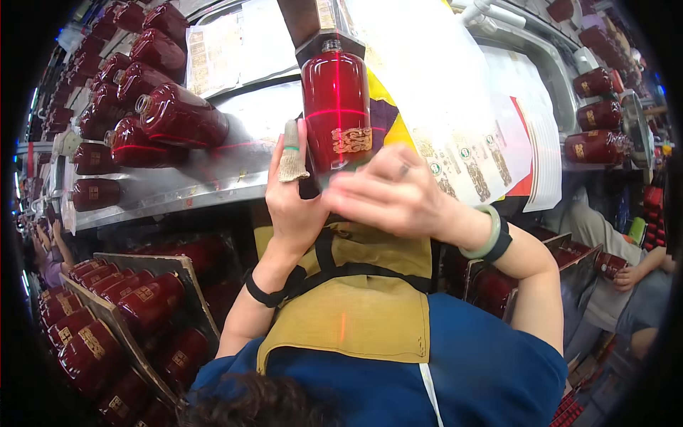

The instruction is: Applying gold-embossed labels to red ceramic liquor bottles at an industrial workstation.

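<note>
A glossy dark red bottle (334, 89) lies on its side, its clear neck against a metal stop at the far end. Red laser lines cross it, and a gold patterned decal (352, 140) sits on its near part. My left hand (293, 196) is beside the bottle's lower left side, fingers stretched out, one wearing a cloth finger cover (292, 164). My right hand (391, 192) is over the bottle's near end, just below the decal, and smeared by motion. Whether its fingers hold anything cannot be made out.
Several red bottles (178, 114) stand or lean at the left on the metal worktop (163, 203). Decal sheets (466, 160) lie to the right, beside a sink edge. Crates of decorated bottles (146, 302) flank me below. Another person's hand (627, 278) touches a bottle at far right.
</note>
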Tool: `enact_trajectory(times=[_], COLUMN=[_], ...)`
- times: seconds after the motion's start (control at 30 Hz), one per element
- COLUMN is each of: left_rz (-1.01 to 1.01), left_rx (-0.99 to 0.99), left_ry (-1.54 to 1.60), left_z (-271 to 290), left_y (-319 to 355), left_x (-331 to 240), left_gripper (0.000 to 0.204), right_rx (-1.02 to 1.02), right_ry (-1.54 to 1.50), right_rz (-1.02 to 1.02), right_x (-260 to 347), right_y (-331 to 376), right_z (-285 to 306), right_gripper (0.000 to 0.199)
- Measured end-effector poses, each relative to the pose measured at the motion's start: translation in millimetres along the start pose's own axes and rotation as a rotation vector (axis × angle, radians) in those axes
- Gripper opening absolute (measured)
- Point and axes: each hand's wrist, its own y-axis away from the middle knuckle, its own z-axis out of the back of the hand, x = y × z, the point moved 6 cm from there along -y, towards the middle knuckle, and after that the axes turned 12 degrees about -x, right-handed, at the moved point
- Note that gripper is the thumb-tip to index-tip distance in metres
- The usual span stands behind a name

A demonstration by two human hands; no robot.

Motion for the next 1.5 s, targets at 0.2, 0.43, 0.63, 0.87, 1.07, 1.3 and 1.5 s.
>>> enact_trajectory(times=[0.2, 0.43, 0.63, 0.87, 1.07, 1.3, 1.5], left_rz=[0.093, 0.251, -0.004, -0.023, 0.049, 0.19, 0.185], left_rx=[-0.058, 0.054, 0.014, 0.075, -0.06, 0.111, 0.263], left_ry=[0.089, 0.212, 0.11, 0.289, -0.323, -0.716, -0.977], left_z=[-1, -4, -1, 13, -22, -76, -66], left_y=[-8, -5, -8, -43, -115, -174, -162], left_x=[1, 11, -7, -2, 109, 190, 186], left_gripper=[0.106, 0.097, 0.089, 0.085, 0.076, 0.076, 0.083], right_rx=[-0.172, 0.024, -0.305, -0.358, -0.346, -0.316, -0.301], right_ry=[0.149, -0.122, 0.277, 0.008, -0.041, -0.14, -0.144], right_rz=[-0.297, -0.036, -0.459, -0.715, -0.848, -0.958, -1.0], right_x=[-72, -6, -94, -93, -90, -90, -94], right_y=[-28, 5, -20, -2, 21, 28, 40], right_z=[5, -4, 31, 46, 42, 29, 27], right_gripper=[0.024, 0.018, 0.027, 0.02, 0.021, 0.022, 0.022])
